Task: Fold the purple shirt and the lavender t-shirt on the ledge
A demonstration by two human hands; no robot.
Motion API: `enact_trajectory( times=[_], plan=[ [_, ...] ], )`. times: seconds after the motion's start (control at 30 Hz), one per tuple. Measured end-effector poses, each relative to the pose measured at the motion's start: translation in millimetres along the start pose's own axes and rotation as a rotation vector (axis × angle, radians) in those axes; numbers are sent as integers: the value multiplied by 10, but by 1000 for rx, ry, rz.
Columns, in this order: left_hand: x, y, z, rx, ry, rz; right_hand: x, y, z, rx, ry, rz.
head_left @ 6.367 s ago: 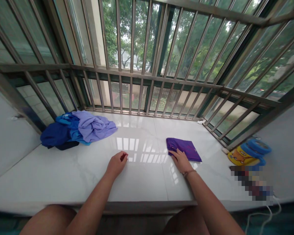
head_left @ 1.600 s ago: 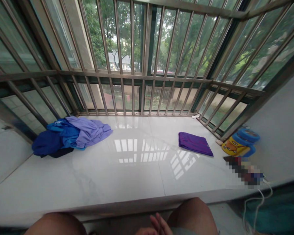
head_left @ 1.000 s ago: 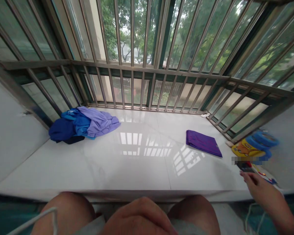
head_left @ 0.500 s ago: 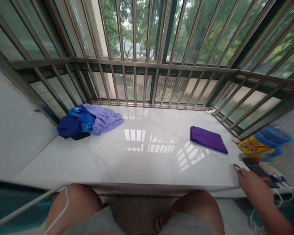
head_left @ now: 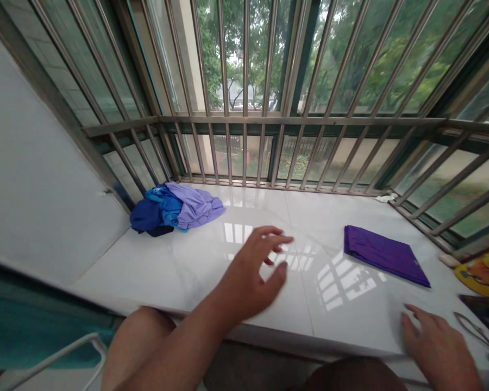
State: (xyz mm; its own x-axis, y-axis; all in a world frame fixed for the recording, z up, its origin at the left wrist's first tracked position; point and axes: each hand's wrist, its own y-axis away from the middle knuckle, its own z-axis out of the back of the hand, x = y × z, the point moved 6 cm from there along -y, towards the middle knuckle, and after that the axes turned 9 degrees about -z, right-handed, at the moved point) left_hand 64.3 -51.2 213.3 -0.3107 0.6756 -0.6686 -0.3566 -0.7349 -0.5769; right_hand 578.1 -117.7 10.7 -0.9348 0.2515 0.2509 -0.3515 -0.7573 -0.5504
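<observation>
My left hand [head_left: 261, 271] reaches over the white sill, fingers and thumb spread apart, with nothing in it. My right hand [head_left: 438, 339] is low at the right, near the sill's front edge, its thumb and forefinger apart and nothing between them. Just right of it lies a thin, dark loop-shaped thing [head_left: 470, 326], whose kind I cannot make out. Beyond the right hand lies a folded purple cloth [head_left: 385, 255], flat on the sill and untouched. A heap of crumpled clothes, dark blue [head_left: 146, 215], bright blue [head_left: 170, 209] and lilac [head_left: 199, 205], rests at the far left.
Metal bars [head_left: 244, 120] run along the window behind the white sill [head_left: 264, 209]. At the right edge are a yellow and blue container [head_left: 483, 274], partly cut off, and a dark flat object [head_left: 481, 312]. My knee [head_left: 140, 331] is against the front edge.
My left hand has come into view over the middle of the sill. My right hand has let go of the loop-shaped thing, which now lies to its right. The view has shifted toward the left.
</observation>
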Motion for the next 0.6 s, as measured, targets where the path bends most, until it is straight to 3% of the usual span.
enact_trajectory(
  times=[0.07,0.13,0.2,0.27,0.43,0.6],
  plan=[
    [647,-301,80,-63,-316,22,586,183,-234,106,-79,115],
    [1379,-451,234,-46,-604,203,1078,343,-399,194,-113,151],
    [1983,-458,442,32,-839,386,1365,440,-481,231,-46,106],
    [2366,-396,657,120,-1002,486,1478,482,-491,242,-3,71],
    [2701,-274,1050,168,-1037,583,1443,471,-422,249,-32,60],
    [2749,-275,1098,159,-977,642,1470,451,-387,234,-57,47]
  ],
)
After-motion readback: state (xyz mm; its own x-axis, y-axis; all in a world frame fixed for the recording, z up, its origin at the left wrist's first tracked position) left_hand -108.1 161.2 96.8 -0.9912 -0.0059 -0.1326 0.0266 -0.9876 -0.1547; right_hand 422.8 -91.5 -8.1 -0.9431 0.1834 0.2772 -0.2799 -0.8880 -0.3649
